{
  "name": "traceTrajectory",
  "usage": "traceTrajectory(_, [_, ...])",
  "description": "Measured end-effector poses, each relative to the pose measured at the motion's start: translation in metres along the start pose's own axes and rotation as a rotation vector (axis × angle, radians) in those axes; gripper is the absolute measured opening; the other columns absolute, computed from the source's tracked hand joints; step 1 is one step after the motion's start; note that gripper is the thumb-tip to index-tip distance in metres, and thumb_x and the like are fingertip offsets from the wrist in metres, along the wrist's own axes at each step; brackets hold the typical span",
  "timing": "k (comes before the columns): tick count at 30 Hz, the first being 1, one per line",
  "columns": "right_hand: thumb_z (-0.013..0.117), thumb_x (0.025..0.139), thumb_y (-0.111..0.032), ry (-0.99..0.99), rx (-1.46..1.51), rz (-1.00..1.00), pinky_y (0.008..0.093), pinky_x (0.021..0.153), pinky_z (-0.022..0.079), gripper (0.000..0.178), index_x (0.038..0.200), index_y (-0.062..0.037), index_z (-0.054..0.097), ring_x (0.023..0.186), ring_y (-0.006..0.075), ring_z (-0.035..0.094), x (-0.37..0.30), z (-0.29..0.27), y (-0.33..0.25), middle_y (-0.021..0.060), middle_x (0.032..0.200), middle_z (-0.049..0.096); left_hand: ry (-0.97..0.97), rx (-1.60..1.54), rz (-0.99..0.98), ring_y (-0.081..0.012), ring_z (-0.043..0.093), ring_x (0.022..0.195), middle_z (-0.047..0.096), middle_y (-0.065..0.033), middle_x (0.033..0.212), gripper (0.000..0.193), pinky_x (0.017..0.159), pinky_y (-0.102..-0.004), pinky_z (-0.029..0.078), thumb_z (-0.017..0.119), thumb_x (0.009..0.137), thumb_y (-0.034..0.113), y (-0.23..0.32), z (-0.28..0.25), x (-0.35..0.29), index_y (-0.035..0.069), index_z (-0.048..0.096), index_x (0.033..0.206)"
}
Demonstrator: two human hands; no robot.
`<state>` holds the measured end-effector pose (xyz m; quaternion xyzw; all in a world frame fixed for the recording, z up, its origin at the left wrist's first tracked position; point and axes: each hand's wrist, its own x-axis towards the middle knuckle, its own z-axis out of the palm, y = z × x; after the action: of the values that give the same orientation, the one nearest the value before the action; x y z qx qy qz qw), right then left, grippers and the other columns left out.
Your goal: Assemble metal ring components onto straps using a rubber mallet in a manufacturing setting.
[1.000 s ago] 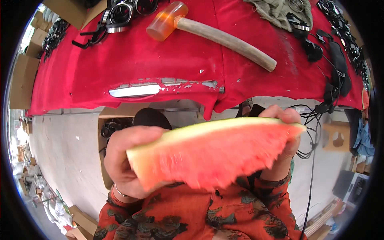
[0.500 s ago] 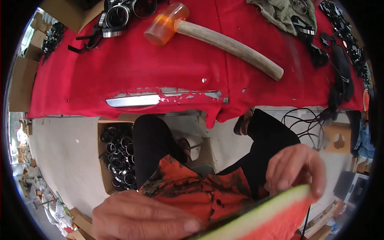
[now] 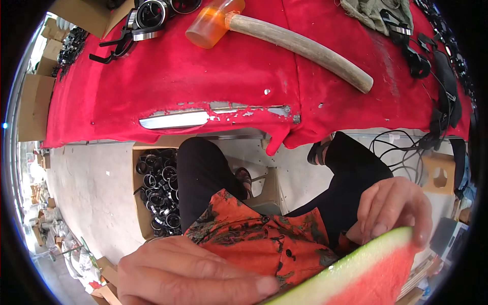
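A large slice of watermelon, with red flesh and a pale green rind, is held tilted close in front of me at the lower right. My right hand grips its upper end, fingers bent over the rind. At the lower left, my left hand is closed on the slice's lower rind, thumb along the edge. The lower part of the slice runs out of the picture.
A mallet with an orange head and wooden handle lies on the red-covered table. Black and silver ring-shaped parts lie at its far left. A carton of similar rings stands on the floor beside my leg. Black cables hang at the right.
The view has shifted slightly, so the table appears higher and further right. Both hands still hold the watermelon slice, which sits a little further right in the picture.
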<state>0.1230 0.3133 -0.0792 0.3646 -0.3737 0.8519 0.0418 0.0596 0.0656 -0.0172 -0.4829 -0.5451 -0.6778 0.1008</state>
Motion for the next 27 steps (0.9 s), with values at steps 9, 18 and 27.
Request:
traceTrajectory(9, [0.068,0.078,-0.045,0.503,-0.307,-0.059,0.0304,0.061,0.048,0.057,0.115,-0.0031,0.054,0.072,0.0239,0.058,-0.033,0.001,0.034,0.0252,0.092,0.057,0.097,-0.096,-0.546,-0.0148,0.06,0.088,0.057,-0.0158,0.104,0.065,0.075,-0.0281,0.049,0.081,0.067,0.013,-0.001,-0.023,-0.025,-0.008,0.045,0.116])
traceTrajectory(18, [0.075,0.072,-0.038,0.513,-0.192,-0.019,0.0372,0.075,0.049,0.059,0.111,0.0024,0.057,0.086,0.0296,0.059,-0.024,0.002,0.033,0.0266,0.098,0.057,0.17,-0.171,-0.692,-0.0135,0.056,0.09,0.054,-0.0092,0.105,0.064,0.08,-0.024,0.045,0.081,0.066,0.013,-0.004,-0.024,-0.031,-0.005,0.046,0.117])
traceTrajectory(27, [0.076,0.072,-0.033,0.383,-0.184,-0.124,0.0386,0.075,0.046,0.055,0.113,-0.0003,0.058,0.089,0.0307,0.057,-0.021,0.0,0.036,0.0271,0.102,0.055,0.15,-0.073,-0.441,-0.0256,0.059,0.094,0.055,-0.0215,0.108,0.062,0.077,-0.0348,0.051,0.079,0.07,0.018,-0.013,-0.023,-0.043,-0.003,0.043,0.117])
